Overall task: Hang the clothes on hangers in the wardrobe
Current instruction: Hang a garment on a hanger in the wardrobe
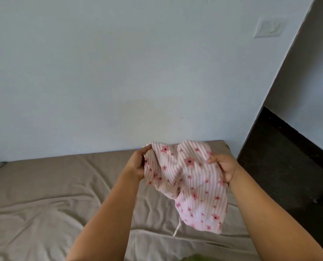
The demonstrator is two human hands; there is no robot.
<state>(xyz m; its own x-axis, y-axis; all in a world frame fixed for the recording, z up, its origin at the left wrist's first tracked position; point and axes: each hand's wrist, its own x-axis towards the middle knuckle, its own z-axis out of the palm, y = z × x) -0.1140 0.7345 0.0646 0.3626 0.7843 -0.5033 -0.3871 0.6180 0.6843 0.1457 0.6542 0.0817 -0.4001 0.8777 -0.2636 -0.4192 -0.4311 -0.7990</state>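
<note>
A small pink-and-white striped garment with pink flowers hangs in the air above the bed. My left hand grips its upper left edge and my right hand grips its upper right edge, both held out in front of me. The cloth droops between and below the hands, and a thin white string dangles from its lower part. No hanger and no wardrobe are in view.
A bed with a wrinkled beige sheet fills the lower part of the view, against a pale blue wall. A dark floor lies to the right. A wall switch sits high at the right. Something green shows at the bottom edge.
</note>
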